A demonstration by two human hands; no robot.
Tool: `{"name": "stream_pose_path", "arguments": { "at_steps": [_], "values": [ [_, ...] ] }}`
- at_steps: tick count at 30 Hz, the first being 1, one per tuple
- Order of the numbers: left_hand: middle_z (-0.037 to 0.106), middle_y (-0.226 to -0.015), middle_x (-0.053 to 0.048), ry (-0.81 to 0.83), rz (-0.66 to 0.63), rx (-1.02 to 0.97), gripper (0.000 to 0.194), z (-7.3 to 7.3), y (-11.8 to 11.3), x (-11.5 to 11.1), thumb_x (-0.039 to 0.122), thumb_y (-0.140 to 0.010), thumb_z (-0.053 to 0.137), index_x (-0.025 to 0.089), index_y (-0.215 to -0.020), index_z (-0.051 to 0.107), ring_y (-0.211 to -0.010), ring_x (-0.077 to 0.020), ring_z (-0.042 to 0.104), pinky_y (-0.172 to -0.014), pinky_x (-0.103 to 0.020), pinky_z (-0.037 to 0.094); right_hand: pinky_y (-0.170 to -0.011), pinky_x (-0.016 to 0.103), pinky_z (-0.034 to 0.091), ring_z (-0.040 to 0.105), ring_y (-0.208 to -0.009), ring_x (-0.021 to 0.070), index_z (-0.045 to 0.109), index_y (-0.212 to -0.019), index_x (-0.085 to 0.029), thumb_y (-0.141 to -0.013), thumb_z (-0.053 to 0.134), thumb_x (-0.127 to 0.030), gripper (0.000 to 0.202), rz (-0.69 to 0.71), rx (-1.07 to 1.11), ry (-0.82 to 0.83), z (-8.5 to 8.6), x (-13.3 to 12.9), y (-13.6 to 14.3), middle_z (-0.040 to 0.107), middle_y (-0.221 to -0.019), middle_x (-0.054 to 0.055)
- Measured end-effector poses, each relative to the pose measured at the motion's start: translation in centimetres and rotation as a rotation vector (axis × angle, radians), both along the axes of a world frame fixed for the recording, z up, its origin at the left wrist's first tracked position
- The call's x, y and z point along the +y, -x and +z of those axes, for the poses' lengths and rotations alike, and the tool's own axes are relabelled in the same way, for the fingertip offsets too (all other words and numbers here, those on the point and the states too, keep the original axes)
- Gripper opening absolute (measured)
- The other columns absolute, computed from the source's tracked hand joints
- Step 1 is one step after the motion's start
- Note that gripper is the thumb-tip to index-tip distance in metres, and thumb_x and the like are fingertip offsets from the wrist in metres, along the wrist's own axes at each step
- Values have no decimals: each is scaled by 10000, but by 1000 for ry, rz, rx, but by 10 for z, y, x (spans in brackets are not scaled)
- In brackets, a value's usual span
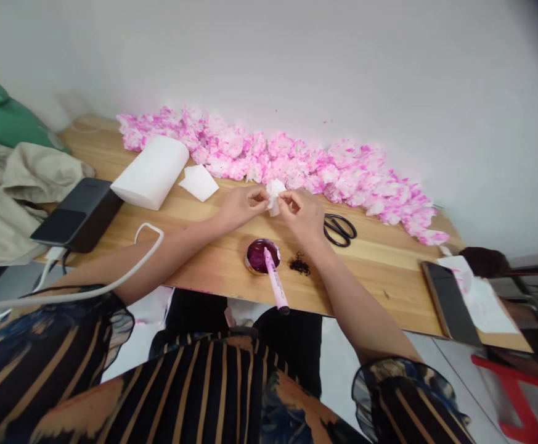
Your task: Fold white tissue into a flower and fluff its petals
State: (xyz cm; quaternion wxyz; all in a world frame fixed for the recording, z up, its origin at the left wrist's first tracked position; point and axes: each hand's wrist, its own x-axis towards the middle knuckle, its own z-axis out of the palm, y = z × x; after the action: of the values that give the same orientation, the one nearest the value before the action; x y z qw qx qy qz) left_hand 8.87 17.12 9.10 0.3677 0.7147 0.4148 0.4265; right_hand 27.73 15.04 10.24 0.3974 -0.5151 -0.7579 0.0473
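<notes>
A small white tissue flower [275, 190] is pinched between my two hands over the middle of the table. My left hand [245, 205] grips its left side with thumb and fingertips, and my right hand [300, 213] grips its right side. Just behind it runs a long row of pink and white tissue flowers [250, 151]. Nearer the front edge, a pink marker [275, 285] leans in a small jar of dark magenta colour [256, 256]. Beside the jar lies a little heap of dark ties [299, 264]. Black-handled scissors [339, 230] rest right of my right hand.
A stack of white tissues [151, 172] and a loose folded tissue [199, 182] lie left. Farther left are a black power box [79, 216] with a white cable [134, 269] over my left forearm, and beige cloth [5, 203]. A phone [448, 302] lies right, beside stained paper [485, 305].
</notes>
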Motion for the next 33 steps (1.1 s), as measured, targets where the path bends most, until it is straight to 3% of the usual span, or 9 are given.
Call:
{"name": "stream_pose_path", "arguments": {
  "at_steps": [5,9,12,20,24,28,33],
  "values": [
    [743,-863,-31,44,13,-67,141,1,1,2,290,-835,655,152,-829,682,-817,-146,658,-775,-258,495,-730,336,464,582,-735,175,700,-847,-238,-923,587,-336,167,37,108,79,-3,4,0,697,-816,15],
    [712,-835,-29,53,11,-85,223,2,-1,2,379,-823,690,160,-834,655,-777,-142,631,-742,-262,486,-744,338,473,584,-740,175,697,-827,-241,-928,587,-310,164,64,80,67,0,-1,3,702,-813,16],
    [683,-799,-14,43,16,-81,178,-1,-2,4,340,-829,649,167,-790,636,-771,-136,604,-728,-256,461,-767,343,477,592,-765,179,693,-821,-239,-926,591,-301,159,88,61,61,1,-4,5,707,-828,21],
    [688,-801,-17,79,24,-119,186,-6,-2,7,340,-828,620,159,-788,637,-771,-139,610,-720,-252,441,-664,301,453,567,-691,149,696,-860,-223,-885,609,-371,173,27,260,196,-5,4,-3,711,-836,7],
    [724,-789,-18,10,46,-14,194,-5,-3,4,335,-849,623,162,-777,673,-746,-142,631,-690,-254,424,-711,320,470,584,-748,170,707,-926,-230,-877,643,-376,167,40,149,106,-1,1,-4,699,-850,23],
    [762,-820,-19,-44,30,22,189,-3,-4,0,347,-859,644,181,-792,705,-758,-150,659,-679,-251,437,-753,345,468,583,-751,185,691,-851,-238,-904,621,-344,137,20,30,6,0,0,-3,680,-789,23],
    [756,-816,-23,-17,35,2,236,-3,-4,0,417,-851,672,184,-816,688,-756,-156,662,-673,-247,456,-763,344,474,596,-757,186,674,-819,-243,-937,574,-303,166,52,-11,-6,-3,1,-2,696,-809,29]
  ]
}}
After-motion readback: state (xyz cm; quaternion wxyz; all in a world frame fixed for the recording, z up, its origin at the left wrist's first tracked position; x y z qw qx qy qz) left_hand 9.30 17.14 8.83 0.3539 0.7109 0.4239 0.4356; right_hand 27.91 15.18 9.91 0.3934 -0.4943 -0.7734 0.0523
